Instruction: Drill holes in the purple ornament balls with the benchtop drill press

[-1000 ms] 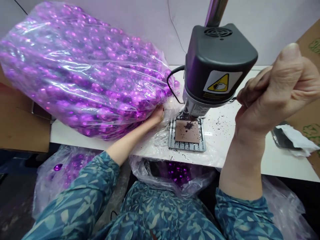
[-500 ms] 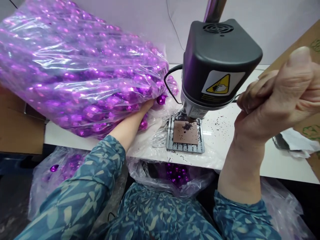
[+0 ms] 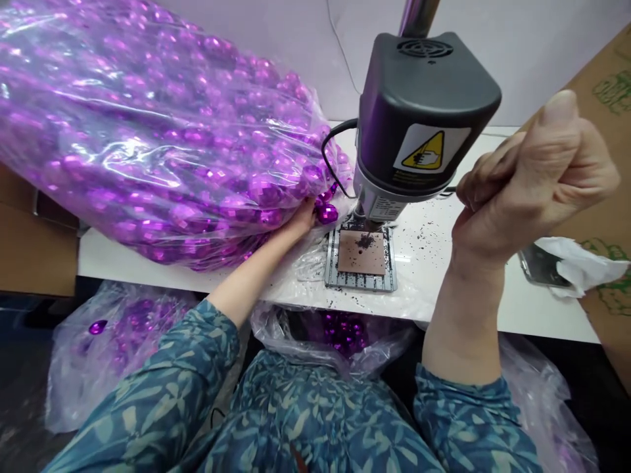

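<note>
A shiny purple faceted ball (image 3: 326,212) sits at the fingertips of my left hand (image 3: 302,222), at the mouth of a large clear plastic bag (image 3: 197,151) full of such balls. The fingers seem closed on the ball, though the bag partly hides them. My right hand (image 3: 530,174) is closed in a fist around the handle of a small black drill press (image 3: 428,92); only a short piece of the lever (image 3: 447,191) shows. Below the drill head lies a brown square board (image 3: 367,261) with a small hole and dark shavings, on a slotted metal base (image 3: 335,281).
An open plastic bag (image 3: 276,338) with purple balls hangs below the table edge. Another bag (image 3: 73,368) is lower left. A phone (image 3: 535,266) and white tissue (image 3: 584,266) lie right, by a cardboard box (image 3: 608,197). Shavings dot the white table (image 3: 419,263).
My left hand has come slightly out of the bag mouth, rightward and down, with the purple ball at its fingertips. My right hand stays on the handle. The view has shifted a little.
</note>
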`<state>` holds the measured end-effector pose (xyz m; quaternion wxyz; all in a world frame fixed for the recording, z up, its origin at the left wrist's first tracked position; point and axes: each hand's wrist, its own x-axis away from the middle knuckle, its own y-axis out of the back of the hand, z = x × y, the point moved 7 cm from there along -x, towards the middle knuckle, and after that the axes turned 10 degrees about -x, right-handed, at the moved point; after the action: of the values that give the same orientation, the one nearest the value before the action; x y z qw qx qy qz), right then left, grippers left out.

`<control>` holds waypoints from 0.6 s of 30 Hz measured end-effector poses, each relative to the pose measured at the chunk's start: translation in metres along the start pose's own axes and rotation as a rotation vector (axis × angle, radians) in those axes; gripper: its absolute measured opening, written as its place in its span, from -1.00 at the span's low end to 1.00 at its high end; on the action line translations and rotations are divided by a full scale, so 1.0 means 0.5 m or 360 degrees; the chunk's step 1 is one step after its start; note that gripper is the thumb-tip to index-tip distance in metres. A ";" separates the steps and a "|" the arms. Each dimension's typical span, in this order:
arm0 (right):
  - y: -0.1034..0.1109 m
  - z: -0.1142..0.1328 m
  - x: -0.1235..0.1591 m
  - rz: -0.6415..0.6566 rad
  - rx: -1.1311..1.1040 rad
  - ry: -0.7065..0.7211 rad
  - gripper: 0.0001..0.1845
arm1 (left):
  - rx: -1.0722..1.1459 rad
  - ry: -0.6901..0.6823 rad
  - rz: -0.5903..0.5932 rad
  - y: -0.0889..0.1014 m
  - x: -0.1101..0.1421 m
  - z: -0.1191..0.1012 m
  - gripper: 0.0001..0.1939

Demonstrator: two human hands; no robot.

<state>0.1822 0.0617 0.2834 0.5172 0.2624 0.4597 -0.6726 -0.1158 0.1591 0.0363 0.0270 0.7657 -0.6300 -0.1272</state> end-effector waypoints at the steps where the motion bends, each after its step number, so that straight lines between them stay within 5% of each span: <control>1: 0.000 0.000 0.000 0.0005 -0.0011 0.0012 -0.43 | -0.0107 -0.0041 0.0005 0.002 0.016 -0.012 -0.49; 5: 0.004 -0.004 -0.001 -0.0022 -0.0023 -0.0024 -0.42 | -0.0709 -0.0376 0.0042 -0.009 0.105 -0.082 -0.38; 8: 0.004 -0.006 0.001 -0.0028 0.0001 -0.0058 -0.42 | -0.0642 -0.0423 -0.0033 -0.015 0.179 -0.122 -0.41; 14: 0.004 -0.005 0.004 -0.0032 0.0016 -0.0056 -0.40 | 0.0711 0.0477 0.0345 -0.077 0.262 -0.097 -0.48; 18: 0.005 -0.003 0.005 -0.0031 0.0000 -0.0054 -0.41 | 0.1183 0.0868 0.0506 -0.128 0.277 -0.092 -0.58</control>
<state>0.1837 0.0616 0.2799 0.5182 0.2465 0.4534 -0.6820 -0.0197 0.0324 0.0457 -0.0651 0.6231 -0.7119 0.3172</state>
